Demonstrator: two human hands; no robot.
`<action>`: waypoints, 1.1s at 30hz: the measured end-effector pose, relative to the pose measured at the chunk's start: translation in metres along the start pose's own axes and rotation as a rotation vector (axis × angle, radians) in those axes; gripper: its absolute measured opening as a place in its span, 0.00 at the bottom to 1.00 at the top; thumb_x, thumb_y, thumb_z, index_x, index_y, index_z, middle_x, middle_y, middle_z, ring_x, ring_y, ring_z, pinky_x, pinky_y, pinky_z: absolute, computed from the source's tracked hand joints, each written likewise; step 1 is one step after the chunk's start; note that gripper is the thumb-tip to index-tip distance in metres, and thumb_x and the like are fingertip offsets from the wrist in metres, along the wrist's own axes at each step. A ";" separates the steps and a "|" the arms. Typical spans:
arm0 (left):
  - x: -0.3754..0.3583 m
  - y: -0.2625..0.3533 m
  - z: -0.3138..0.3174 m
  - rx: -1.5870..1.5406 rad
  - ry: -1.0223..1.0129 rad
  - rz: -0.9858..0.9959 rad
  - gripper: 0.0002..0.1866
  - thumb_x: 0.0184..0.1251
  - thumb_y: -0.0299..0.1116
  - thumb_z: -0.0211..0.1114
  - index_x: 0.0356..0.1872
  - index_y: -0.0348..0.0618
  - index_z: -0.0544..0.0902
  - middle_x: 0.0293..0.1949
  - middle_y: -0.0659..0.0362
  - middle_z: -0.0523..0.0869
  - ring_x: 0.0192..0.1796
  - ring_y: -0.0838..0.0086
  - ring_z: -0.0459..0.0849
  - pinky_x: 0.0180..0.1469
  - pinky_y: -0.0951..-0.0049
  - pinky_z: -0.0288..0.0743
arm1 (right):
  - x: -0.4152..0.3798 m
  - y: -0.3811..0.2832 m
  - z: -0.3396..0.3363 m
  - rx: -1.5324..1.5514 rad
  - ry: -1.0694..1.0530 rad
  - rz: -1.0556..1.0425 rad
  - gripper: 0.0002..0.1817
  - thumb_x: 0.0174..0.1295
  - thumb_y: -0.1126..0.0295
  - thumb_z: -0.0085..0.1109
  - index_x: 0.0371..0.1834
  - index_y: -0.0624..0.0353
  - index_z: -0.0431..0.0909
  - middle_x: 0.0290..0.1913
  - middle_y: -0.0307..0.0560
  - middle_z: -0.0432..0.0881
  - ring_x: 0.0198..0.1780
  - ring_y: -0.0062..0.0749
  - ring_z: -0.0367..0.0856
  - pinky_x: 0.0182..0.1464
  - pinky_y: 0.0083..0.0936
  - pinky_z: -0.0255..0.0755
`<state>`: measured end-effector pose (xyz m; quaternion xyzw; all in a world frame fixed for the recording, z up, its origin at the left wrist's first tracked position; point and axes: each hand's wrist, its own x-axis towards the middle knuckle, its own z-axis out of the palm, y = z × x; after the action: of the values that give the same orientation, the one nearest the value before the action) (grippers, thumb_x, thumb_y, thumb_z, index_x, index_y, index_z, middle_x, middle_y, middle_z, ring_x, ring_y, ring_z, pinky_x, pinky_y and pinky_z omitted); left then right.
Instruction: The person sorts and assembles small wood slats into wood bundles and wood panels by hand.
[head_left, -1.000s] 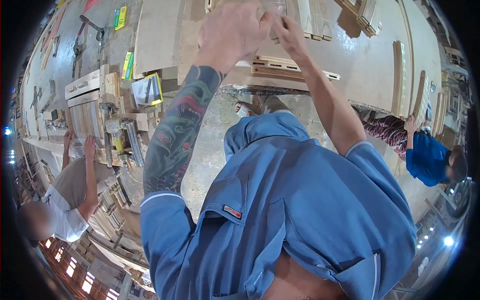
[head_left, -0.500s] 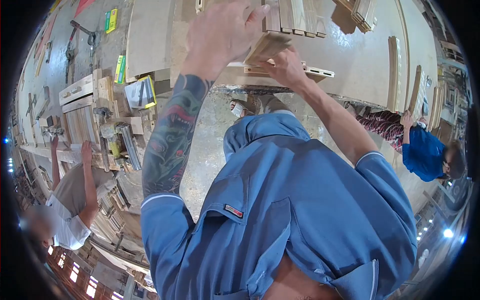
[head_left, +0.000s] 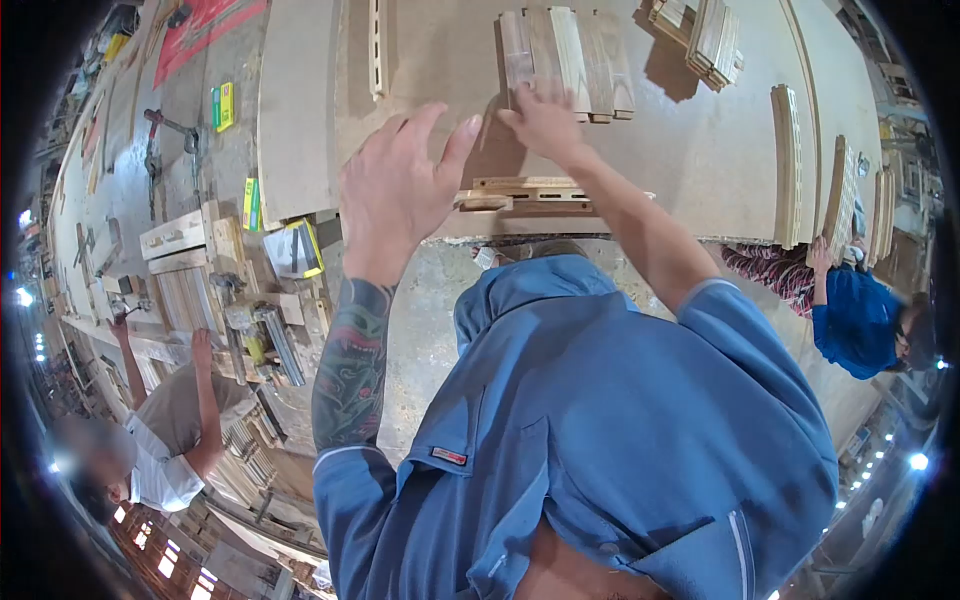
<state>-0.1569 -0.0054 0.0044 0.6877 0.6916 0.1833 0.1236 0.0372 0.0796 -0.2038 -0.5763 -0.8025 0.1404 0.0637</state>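
My left hand (head_left: 400, 185) is raised over the table's near side, fingers spread, with nothing in it. My right hand (head_left: 550, 125) is at the near end of a row of wooden slats (head_left: 570, 50) lying side by side; its fingertips are slightly blurred and stretched out over the slats. Between my forearms, by the table's near edge, lie slotted wooden strips (head_left: 545, 196), partly covered by my right forearm. A short wooden piece (head_left: 483, 202) rests at their left end.
A slotted strip (head_left: 377, 45) lies ahead on the left, a small stack of slats (head_left: 712, 45) ahead on the right. Long wooden strips (head_left: 787, 165) stand near the right side. One co-worker (head_left: 165, 450) works at the left, another (head_left: 860, 320) at the right.
Both hands have separated from the wooden piece held at the slats' near end. My left hand has drawn back and opened; my right hand has moved up onto the slats. The view has shifted.
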 end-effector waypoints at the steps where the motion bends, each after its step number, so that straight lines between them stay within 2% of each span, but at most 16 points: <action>1: 0.000 0.001 0.000 0.002 -0.004 -0.009 0.27 0.72 0.59 0.57 0.51 0.46 0.86 0.42 0.50 0.89 0.44 0.51 0.87 0.44 0.55 0.81 | 0.008 -0.006 0.039 -0.015 0.014 -0.059 0.33 0.67 0.59 0.58 0.75 0.48 0.61 0.76 0.64 0.58 0.76 0.67 0.57 0.73 0.58 0.57; 2: -0.002 0.001 0.001 0.005 -0.003 0.004 0.27 0.72 0.59 0.57 0.51 0.46 0.86 0.42 0.50 0.89 0.44 0.51 0.87 0.44 0.55 0.81 | 0.013 -0.014 0.061 -0.031 0.028 -0.116 0.36 0.67 0.62 0.56 0.78 0.48 0.56 0.80 0.65 0.50 0.78 0.70 0.51 0.75 0.59 0.54; 5: -0.005 0.000 0.001 -0.004 -0.006 0.012 0.26 0.72 0.59 0.57 0.50 0.46 0.86 0.41 0.50 0.89 0.43 0.51 0.88 0.43 0.55 0.81 | -0.004 -0.055 0.060 -0.012 0.016 -0.175 0.36 0.65 0.66 0.55 0.77 0.53 0.55 0.79 0.66 0.49 0.76 0.69 0.55 0.73 0.57 0.56; 6: -0.006 0.000 0.001 -0.004 -0.006 0.010 0.27 0.72 0.60 0.56 0.51 0.47 0.86 0.41 0.50 0.89 0.43 0.51 0.88 0.43 0.55 0.81 | -0.007 -0.059 0.054 0.107 0.136 -0.146 0.36 0.63 0.68 0.55 0.77 0.54 0.56 0.73 0.65 0.60 0.73 0.65 0.62 0.70 0.57 0.61; 7: -0.007 -0.001 0.001 -0.004 -0.002 0.005 0.28 0.72 0.61 0.56 0.51 0.47 0.86 0.41 0.50 0.89 0.43 0.51 0.88 0.43 0.54 0.81 | -0.008 -0.060 0.042 0.104 0.139 -0.147 0.36 0.63 0.68 0.55 0.77 0.54 0.56 0.73 0.65 0.60 0.73 0.65 0.62 0.70 0.57 0.61; 9: -0.009 -0.003 0.002 0.012 -0.003 0.007 0.29 0.71 0.62 0.55 0.52 0.48 0.86 0.42 0.49 0.89 0.44 0.50 0.88 0.44 0.53 0.81 | -0.014 -0.057 0.019 0.219 0.017 0.221 0.36 0.61 0.68 0.57 0.75 0.55 0.58 0.65 0.61 0.72 0.66 0.58 0.71 0.64 0.58 0.65; 10: -0.010 -0.002 0.002 0.032 0.000 0.010 0.30 0.71 0.63 0.55 0.52 0.48 0.86 0.43 0.48 0.89 0.44 0.50 0.88 0.44 0.53 0.81 | -0.016 -0.050 0.011 0.074 0.073 0.249 0.26 0.63 0.65 0.58 0.65 0.58 0.69 0.52 0.57 0.83 0.54 0.55 0.81 0.57 0.53 0.71; 11: -0.010 -0.003 0.001 0.025 0.004 0.009 0.30 0.71 0.63 0.55 0.52 0.48 0.86 0.43 0.48 0.89 0.44 0.50 0.88 0.44 0.53 0.81 | -0.014 -0.037 0.001 0.066 0.074 0.247 0.26 0.63 0.65 0.58 0.65 0.58 0.69 0.52 0.57 0.83 0.54 0.55 0.81 0.57 0.53 0.71; 14: -0.010 -0.003 0.000 -0.017 -0.044 -0.009 0.32 0.69 0.66 0.55 0.53 0.48 0.86 0.45 0.47 0.89 0.47 0.49 0.88 0.47 0.51 0.81 | -0.032 -0.009 -0.038 0.514 -0.288 0.323 0.19 0.65 0.58 0.62 0.49 0.63 0.79 0.41 0.52 0.86 0.42 0.43 0.85 0.49 0.40 0.76; 16: -0.010 -0.003 0.001 -0.032 -0.046 -0.025 0.34 0.67 0.68 0.55 0.54 0.49 0.86 0.46 0.46 0.89 0.49 0.49 0.87 0.50 0.51 0.80 | -0.065 -0.006 -0.057 0.891 0.104 0.269 0.19 0.65 0.56 0.65 0.39 0.65 0.83 0.36 0.47 0.87 0.40 0.30 0.85 0.45 0.27 0.77; 20: -0.009 -0.004 0.003 0.015 -0.056 -0.045 0.35 0.65 0.71 0.55 0.55 0.53 0.86 0.48 0.51 0.90 0.53 0.54 0.87 0.52 0.57 0.80 | -0.102 0.010 -0.054 1.116 -0.168 -0.055 0.15 0.68 0.66 0.66 0.49 0.67 0.82 0.44 0.44 0.88 0.47 0.23 0.81 0.50 0.24 0.77; 23: -0.008 -0.006 0.003 -0.001 -0.052 -0.047 0.35 0.65 0.71 0.54 0.55 0.54 0.86 0.48 0.51 0.90 0.52 0.55 0.87 0.53 0.57 0.80 | -0.110 0.005 -0.056 0.908 -0.240 0.018 0.16 0.67 0.66 0.67 0.51 0.66 0.83 0.45 0.43 0.88 0.48 0.25 0.83 0.52 0.25 0.77; 25: -0.010 -0.006 0.001 -0.003 -0.031 -0.048 0.34 0.65 0.71 0.55 0.55 0.53 0.86 0.47 0.52 0.90 0.52 0.55 0.87 0.52 0.57 0.80 | -0.111 -0.001 -0.059 1.002 -0.214 -0.006 0.16 0.65 0.66 0.68 0.50 0.67 0.85 0.43 0.46 0.89 0.46 0.29 0.86 0.51 0.28 0.79; 28: -0.009 -0.005 0.002 0.038 -0.023 -0.056 0.32 0.66 0.68 0.58 0.55 0.53 0.86 0.46 0.51 0.90 0.51 0.54 0.88 0.50 0.57 0.80 | -0.107 0.000 -0.055 0.675 -0.196 -0.196 0.15 0.63 0.64 0.68 0.46 0.64 0.87 0.41 0.52 0.89 0.43 0.39 0.88 0.49 0.31 0.80; 30: -0.009 -0.004 0.001 0.022 -0.030 -0.072 0.31 0.66 0.66 0.60 0.55 0.52 0.86 0.46 0.51 0.90 0.50 0.54 0.88 0.49 0.58 0.80 | -0.106 0.001 -0.042 0.380 -0.130 -0.200 0.21 0.61 0.50 0.67 0.36 0.60 0.89 0.32 0.59 0.87 0.37 0.52 0.87 0.41 0.41 0.80; 33: -0.010 -0.004 0.001 0.023 -0.041 -0.066 0.30 0.67 0.63 0.60 0.57 0.51 0.84 0.44 0.49 0.90 0.48 0.52 0.88 0.47 0.55 0.80 | -0.104 -0.001 -0.042 0.127 -0.148 -0.143 0.23 0.61 0.46 0.66 0.28 0.57 0.87 0.26 0.58 0.84 0.33 0.55 0.85 0.36 0.46 0.79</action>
<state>-0.1600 -0.0150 0.0008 0.6693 0.7134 0.1571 0.1359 0.0821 -0.0126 -0.1573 -0.5004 -0.8336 0.2283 0.0508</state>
